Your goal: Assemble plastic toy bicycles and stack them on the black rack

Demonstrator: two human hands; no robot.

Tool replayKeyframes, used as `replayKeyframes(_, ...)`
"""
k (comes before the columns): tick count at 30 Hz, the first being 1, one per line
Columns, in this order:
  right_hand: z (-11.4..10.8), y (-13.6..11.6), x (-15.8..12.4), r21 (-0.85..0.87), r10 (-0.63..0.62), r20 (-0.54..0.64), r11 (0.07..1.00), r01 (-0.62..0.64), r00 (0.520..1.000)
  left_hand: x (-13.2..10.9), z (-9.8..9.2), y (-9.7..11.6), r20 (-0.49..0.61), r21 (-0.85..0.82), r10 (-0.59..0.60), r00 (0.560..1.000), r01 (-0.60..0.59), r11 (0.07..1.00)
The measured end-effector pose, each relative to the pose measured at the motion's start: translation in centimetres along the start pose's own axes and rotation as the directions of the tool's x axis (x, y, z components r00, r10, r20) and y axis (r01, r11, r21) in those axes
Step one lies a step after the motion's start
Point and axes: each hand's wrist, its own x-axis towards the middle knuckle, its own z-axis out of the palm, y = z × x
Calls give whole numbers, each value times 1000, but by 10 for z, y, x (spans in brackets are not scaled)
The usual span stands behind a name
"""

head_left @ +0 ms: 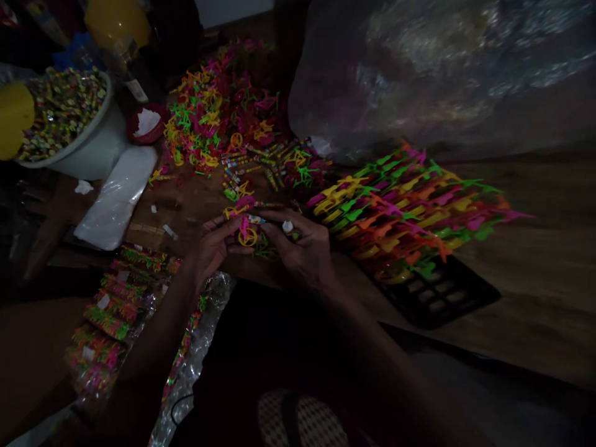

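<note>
A wooden table (535, 298) carries a loose neon toy heap (212, 115), a stacked row (410, 211) and a white bowl (95, 149).

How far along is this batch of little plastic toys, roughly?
Looks done: wrapped bundles lie at lower left, and an ordered stack rests on the dark tray. In hand: the left hand and right hand together pinch a yellow ring piece. Left: a large loose pile behind them, unsorted.
</note>
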Motion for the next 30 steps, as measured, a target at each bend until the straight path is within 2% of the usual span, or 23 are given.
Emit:
replayKeyframes(5, -3, 0, -2, -4, -68, -8, 998, 68, 998, -1, 3, 0, 8, -5, -45, 999, 45, 999)
replayKeyframes(8, -6, 1, -4, 15, -136, 7, 991, 136, 991, -1, 4, -1, 17, -24, -110, 994, 110, 994)
replayKeyframes(13, -13, 3, -7, 39, -97, 68, 995, 94, 993, -1, 5, -3, 40, 29, -180, 983, 179, 984)
replayKeyframes(16, -16, 1, -9, 15, -135, 106, 991, 134, 985, -6, 5, -2, 5, 106, -163, 987, 162, 981)
replayKeyframes(19, -19, -2, -8, -62, -194, 177, 976, 208, 965, -13, 6, -2, -38, 182, -88, 995, 93, 979)
replayKeyframes(23, -25, -7, -5, -151, -275, 235, 937, 314, 932, -16, 8, -5, -53, 213, -28, 998, 39, 976)
replayKeyframes(27, -28, -10, -2, -225, -214, 297, 932, 286, 931, -15, 9, -9, -46, 220, 20, 999, -9, 975)
replayKeyframes(30, -23, -11, 0, -237, -213, 276, 930, 281, 937, -17, 10, -8, -55, 211, 29, 998, -16, 977)
